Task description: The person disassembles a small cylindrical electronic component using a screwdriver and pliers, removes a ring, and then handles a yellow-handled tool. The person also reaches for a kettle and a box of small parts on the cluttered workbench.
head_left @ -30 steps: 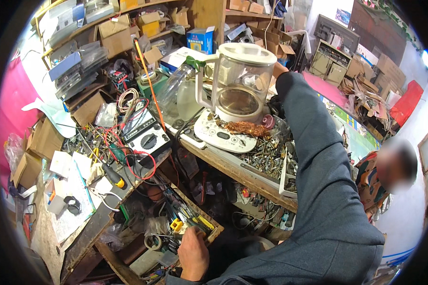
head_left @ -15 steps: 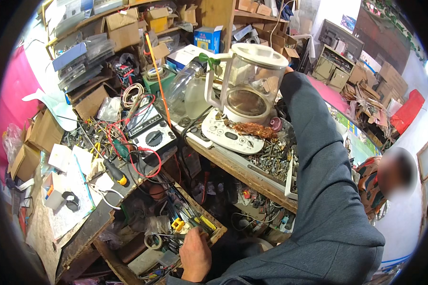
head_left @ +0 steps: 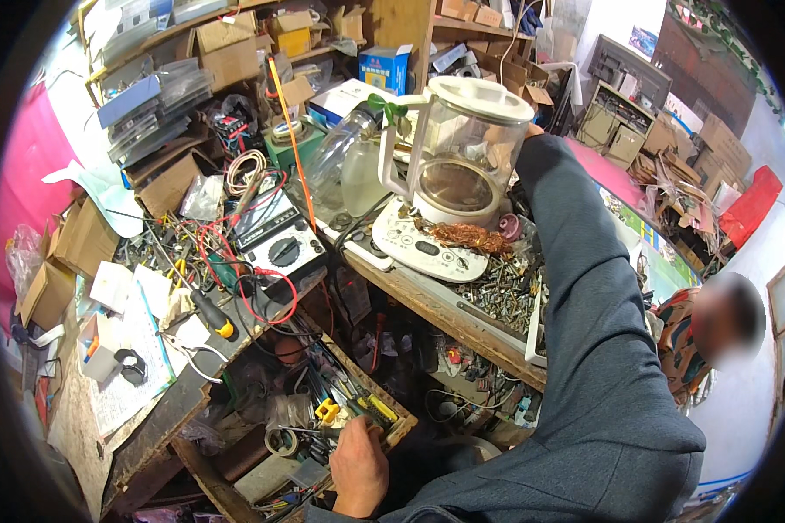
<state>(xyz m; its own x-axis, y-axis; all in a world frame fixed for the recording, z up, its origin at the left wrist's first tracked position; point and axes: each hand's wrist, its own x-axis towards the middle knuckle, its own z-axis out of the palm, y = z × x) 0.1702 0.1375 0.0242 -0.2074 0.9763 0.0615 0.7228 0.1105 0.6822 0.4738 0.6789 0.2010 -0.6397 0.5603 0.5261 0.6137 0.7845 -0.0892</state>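
Note:
My left hand (head_left: pixel 358 469) is closed over the near edge of an open wooden drawer (head_left: pixel 399 429) packed with tools. Just beyond its knuckles lie yellow-handled pliers (head_left: pixel 326 411) and a roll of tape (head_left: pixel 281 442). My right arm reaches far across the bench. Only a sliver of my right hand (head_left: pixel 532 131) shows, at the far right side of a glass kettle (head_left: pixel 462 144) with a white lid and handle; its fingers are hidden. The kettle stands upright at the back of a white control base (head_left: pixel 427 250), where a bundle of copper wire (head_left: pixel 469 237) lies.
Loose screws (head_left: pixel 506 296) fill a tray right of the base. On the left bench are a multimeter (head_left: pixel 283 251) with red and black leads, a screwdriver (head_left: pixel 211 314) and papers. Boxes crowd the shelves behind. Another person (head_left: pixel 680 336) is at the right.
The view has shifted very slightly. Both hands and the kettle stay in the same places.

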